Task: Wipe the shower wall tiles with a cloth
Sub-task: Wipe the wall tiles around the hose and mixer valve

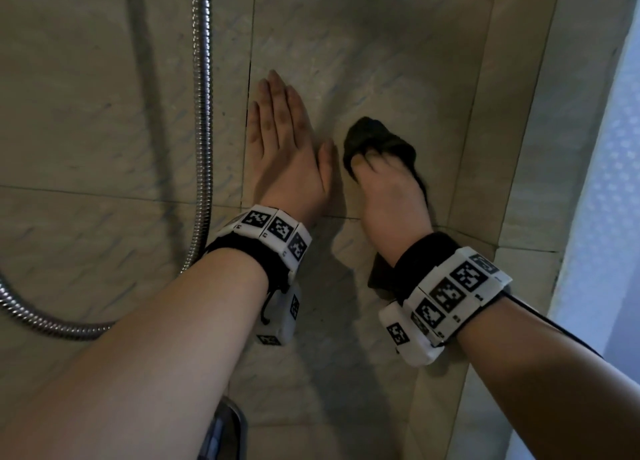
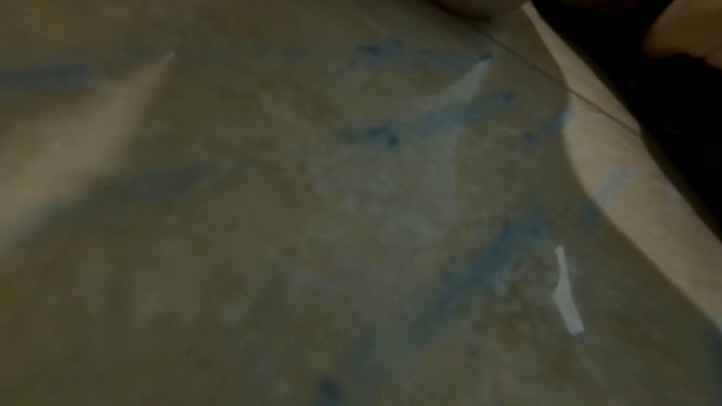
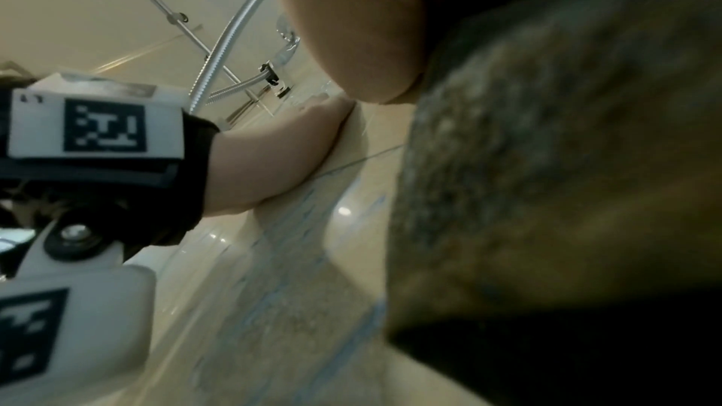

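Beige marbled wall tiles (image 1: 381, 61) fill the head view. My left hand (image 1: 287, 141) lies flat on the wall with straight fingers, just right of a vertical grout line. Beside it, my right hand (image 1: 384, 179) grips a dark cloth (image 1: 374, 136) and holds it against the tile; the fingers are buried in the fabric. In the right wrist view the cloth (image 3: 566, 165) fills the right side, with the left hand (image 3: 281, 153) resting on the tile behind it. The left wrist view shows blurred tile (image 2: 312, 196) and the cloth (image 2: 672, 97) at the top right edge.
A metal shower hose (image 1: 202, 120) hangs down the wall to the left and loops across the lower left. A wall corner (image 1: 512, 113) runs along the right, with a bright pale panel (image 1: 609, 217) beyond it. A metal fitting (image 1: 225, 432) sits at the bottom edge.
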### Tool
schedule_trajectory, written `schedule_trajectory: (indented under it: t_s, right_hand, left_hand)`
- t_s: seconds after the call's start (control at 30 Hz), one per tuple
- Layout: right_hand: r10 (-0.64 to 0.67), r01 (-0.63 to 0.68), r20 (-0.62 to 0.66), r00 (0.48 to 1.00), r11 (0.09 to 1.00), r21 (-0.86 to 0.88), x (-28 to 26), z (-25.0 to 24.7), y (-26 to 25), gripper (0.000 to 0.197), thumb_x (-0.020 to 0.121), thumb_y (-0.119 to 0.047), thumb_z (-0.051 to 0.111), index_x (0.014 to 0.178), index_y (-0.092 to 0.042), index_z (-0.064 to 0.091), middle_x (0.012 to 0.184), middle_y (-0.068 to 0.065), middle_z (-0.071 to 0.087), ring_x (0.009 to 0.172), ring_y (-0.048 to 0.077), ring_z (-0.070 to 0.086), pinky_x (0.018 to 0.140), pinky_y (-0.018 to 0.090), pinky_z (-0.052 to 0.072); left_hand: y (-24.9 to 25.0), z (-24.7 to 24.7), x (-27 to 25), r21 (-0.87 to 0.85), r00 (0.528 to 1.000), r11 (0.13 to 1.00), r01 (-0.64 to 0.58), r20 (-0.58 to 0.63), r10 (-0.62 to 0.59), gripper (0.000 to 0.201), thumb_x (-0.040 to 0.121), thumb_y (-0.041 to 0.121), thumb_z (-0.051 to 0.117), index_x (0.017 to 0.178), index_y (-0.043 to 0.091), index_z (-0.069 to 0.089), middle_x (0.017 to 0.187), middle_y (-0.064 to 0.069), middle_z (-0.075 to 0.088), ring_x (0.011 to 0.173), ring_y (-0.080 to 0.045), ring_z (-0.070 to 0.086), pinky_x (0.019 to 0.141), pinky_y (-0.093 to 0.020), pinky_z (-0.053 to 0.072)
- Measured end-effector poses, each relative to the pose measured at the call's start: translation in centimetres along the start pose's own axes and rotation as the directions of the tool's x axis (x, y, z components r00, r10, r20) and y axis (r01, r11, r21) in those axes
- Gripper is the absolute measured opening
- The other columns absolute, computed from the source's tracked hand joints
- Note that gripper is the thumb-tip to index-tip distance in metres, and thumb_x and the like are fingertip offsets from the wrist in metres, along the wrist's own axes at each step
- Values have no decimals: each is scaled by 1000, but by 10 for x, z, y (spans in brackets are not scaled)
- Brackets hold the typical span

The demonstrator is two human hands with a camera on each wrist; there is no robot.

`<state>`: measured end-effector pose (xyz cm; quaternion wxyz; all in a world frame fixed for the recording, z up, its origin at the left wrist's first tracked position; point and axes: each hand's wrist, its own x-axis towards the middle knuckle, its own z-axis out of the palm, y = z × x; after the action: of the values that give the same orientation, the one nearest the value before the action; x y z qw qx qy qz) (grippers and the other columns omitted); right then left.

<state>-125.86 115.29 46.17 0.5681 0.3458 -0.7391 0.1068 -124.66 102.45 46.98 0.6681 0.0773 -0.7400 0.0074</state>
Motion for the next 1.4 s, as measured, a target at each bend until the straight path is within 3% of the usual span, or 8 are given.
schedule_trajectory:
  t_s: [0.23,0.6,0.77,0.93,1.0,1.1,1.17,1.4]
  right_hand:
    - [-135,145,210,968,989,-32,17,-9,11,48,70,-8,34,102,0,69,92,17,69,69,31,62,60,30,50]
    - [60,-44,178,982,995,-94,24,-12,4,58,78,-10,20,117,8,58,109,27,62,98,42,59,86,47,48]
    - [48,-47,121,992,999,-7,15,-5,-5,51,76,-8,25,106,8,64,96,25,66,82,39,63,73,42,52]
    - [-37,42,200,979,999,-20,21,-9,-4,52,78,-10,25,107,7,64,96,25,66,81,40,63,72,44,52]
    - [-55,76,198,979,992,-99,27,-13,0,55,79,-9,23,118,6,59,107,24,63,91,40,60,78,45,49]
    - [40,14,228,973,973,-232,36,-21,8,52,90,-2,31,143,-3,34,141,17,42,127,33,39,104,39,31]
    - [90,-37,232,968,973,-226,35,-25,8,54,92,-2,30,145,-5,29,145,16,36,132,30,33,107,36,26]
    - [100,-64,264,959,988,-142,7,-8,-2,53,76,-8,24,113,8,60,103,26,63,91,40,61,79,44,50]
  left_hand:
    - [-2,1,-1,7,1000,1000,-15,-26,15,66,97,32,27,148,-9,15,156,-29,13,147,-38,12,121,-42,4]
    - [-2,1,-1,11,1000,1000,-13,-10,13,68,99,35,29,149,-8,11,157,-28,8,148,-36,7,121,-41,1]
    - [-1,0,-1,20,1000,1000,-6,7,6,69,98,35,26,149,-8,10,157,-28,7,148,-36,6,121,-41,0]
    - [-2,0,-1,19,1000,1000,-18,17,17,68,99,35,23,149,-9,11,157,-29,8,147,-38,7,121,-43,2]
    - [-3,-1,-2,7,1000,1000,-23,2,23,68,99,36,24,149,-9,12,156,-29,10,147,-37,8,121,-43,3]
    - [-4,-1,-2,-6,999,999,-31,-5,31,68,100,37,26,149,-8,13,157,-29,10,147,-37,8,121,-41,1]
    - [-4,-1,-2,-4,999,999,-35,-9,35,68,100,37,28,149,-8,13,157,-29,10,147,-37,8,121,-41,1]
    - [-1,-2,-1,16,1000,1000,-5,24,5,69,99,37,25,150,-7,7,158,-27,5,148,-35,5,121,-41,0]
